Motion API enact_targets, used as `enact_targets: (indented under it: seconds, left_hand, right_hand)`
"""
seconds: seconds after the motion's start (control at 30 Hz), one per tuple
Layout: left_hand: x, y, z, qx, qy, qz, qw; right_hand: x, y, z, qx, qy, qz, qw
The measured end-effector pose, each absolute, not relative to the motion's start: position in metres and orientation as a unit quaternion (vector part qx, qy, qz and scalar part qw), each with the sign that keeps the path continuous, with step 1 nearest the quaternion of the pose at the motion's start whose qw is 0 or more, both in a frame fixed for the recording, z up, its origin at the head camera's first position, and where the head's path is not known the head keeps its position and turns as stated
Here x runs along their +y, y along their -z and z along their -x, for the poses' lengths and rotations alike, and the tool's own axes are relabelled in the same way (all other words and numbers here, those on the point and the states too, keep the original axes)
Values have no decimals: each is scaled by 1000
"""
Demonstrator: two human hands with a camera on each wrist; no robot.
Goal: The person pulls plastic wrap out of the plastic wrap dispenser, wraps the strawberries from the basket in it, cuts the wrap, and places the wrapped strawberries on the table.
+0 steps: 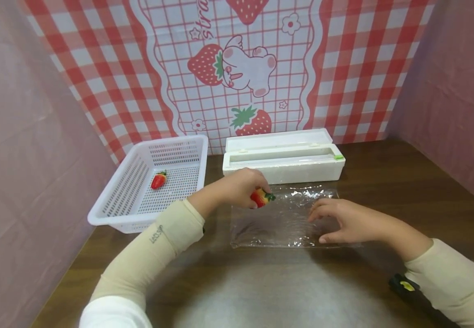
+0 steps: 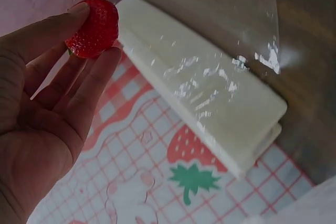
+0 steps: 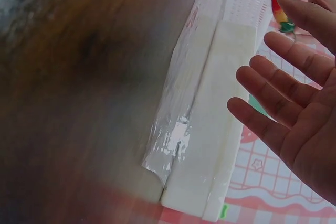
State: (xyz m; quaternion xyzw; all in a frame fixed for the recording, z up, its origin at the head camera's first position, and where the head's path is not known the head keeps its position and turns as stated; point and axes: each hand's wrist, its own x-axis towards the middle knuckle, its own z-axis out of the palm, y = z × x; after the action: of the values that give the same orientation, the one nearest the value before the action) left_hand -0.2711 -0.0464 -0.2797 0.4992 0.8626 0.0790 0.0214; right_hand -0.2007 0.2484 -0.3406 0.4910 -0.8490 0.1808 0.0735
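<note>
Strawberry (image 1: 259,197), red with green leaves, pinched between thumb and fingers of the left hand (image 1: 241,187), at 10 o'clock from the middle of a clear plastic sheet (image 1: 287,216), leaf end toward 3 o'clock. In the left wrist view, gripped by thumb on one side and fingertips on the other, apart from the palm. At 3 o'clock from the middle of the sheet, the right hand (image 1: 341,221), released and holding nothing, with fingers parted and loosely bent in the head view; cannot tell about contact with the plastic. On the left sleeve (image 1: 179,225), between 8 and 9 o'clock from the held fruit, dark writing beginning "Let's", with last letters too unclear to read. At 11 o'clock from the fruit, on the red-and-white checked cloth (image 1: 343,82), sideways red letters readable as "stra", cut off at the top of the head view. At 4 o'clock from the right hand, a dark strap (image 1: 400,283) with a yellow patch. At 12 o'clock from the sheet, a long white box (image 1: 290,173) with raised lid (image 1: 277,140) along the back and a bright green piece (image 1: 338,157) at the 3 o'clock end. At 9 o'clock from the held fruit, a white slotted basket (image 1: 204,157), with a second strawberry (image 1: 158,181) lying inside. Beneath sheet, box and basket, a brown wood-grained surface (image 1: 253,287).
</note>
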Motion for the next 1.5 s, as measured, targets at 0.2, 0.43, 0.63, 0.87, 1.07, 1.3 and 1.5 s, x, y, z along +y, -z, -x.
enact_targets:
  seconds: [0.2, 0.43, 0.63, 0.87, 1.07, 1.3, 1.5]
  left_hand:
    - [-26, 297, 274, 855, -42, -514, 48]
    - [4, 315, 278, 851, -50, -510, 117]
    - [20, 320, 284, 848, -77, -494, 177]
    - [25, 323, 289, 844, -106, -475, 227]
    - [26, 327, 292, 839, -122, -472, 241]
    - [25, 335, 295, 832, -134, -479, 245]
    - [23, 337, 296, 829, -138, -486, 239]
  right_hand:
    - [249, 343, 201, -848, -189, -490, 67]
    - [249, 346, 201, -850, -192, -487, 58]
    - [250, 347, 199, -856, -195, -477, 45]
    - [251, 346, 198, -863, -200, -463, 25]
    - [251, 346, 198, -862, -200, -464, 25]
    - [251, 346, 198, -865, -203, -458, 14]
    - [251, 346, 198, -866, -205, -457, 15]
